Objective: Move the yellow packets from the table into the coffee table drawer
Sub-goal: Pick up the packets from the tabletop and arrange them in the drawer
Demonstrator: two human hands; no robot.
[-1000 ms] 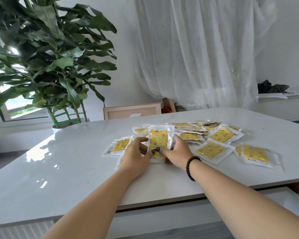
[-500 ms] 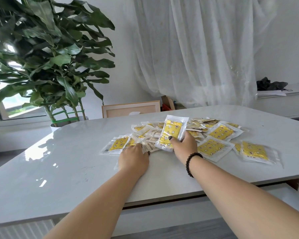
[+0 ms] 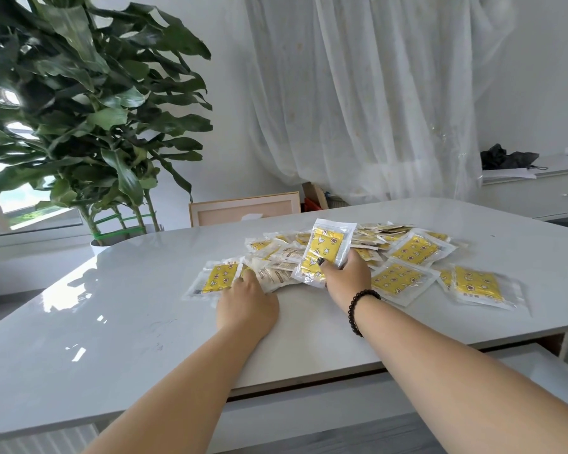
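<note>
- My right hand [image 3: 346, 279] grips a stack of yellow packets [image 3: 325, 249], thumb curled across the front, fingers behind; the stack stands tilted, its lower edge near the table [image 3: 112, 339].
- My left hand [image 3: 245, 304] lies palm down on the table, fingertips touching a flat packet [image 3: 218, 278] at the pile's left edge; I cannot tell whether the fingers pinch it.
- The loose packets [image 3: 410, 253] lie scattered and overlapping across the tabletop, to the right of and behind both hands.
- A beaded bracelet [image 3: 358, 306] circles my right wrist.
- A potted plant [image 3: 79, 109] stands beyond the table's left end.
</note>
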